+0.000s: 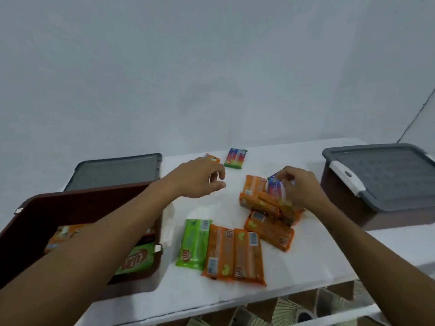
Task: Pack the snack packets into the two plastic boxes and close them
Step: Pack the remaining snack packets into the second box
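Right hand pinches a blue packet; left hand hovers loose and empty, both gathering for the open box.

Two bare forearms, bare left hand, bare right hand

Dim, flat bluish light, faint shadows, soft overall blur, wide-angle bending at edges

The snack packets are glossy, crinkled plastic film. The open box is smooth brown plastic; the grey lid at right looks matt with a textured pattern. The white bench is matt.
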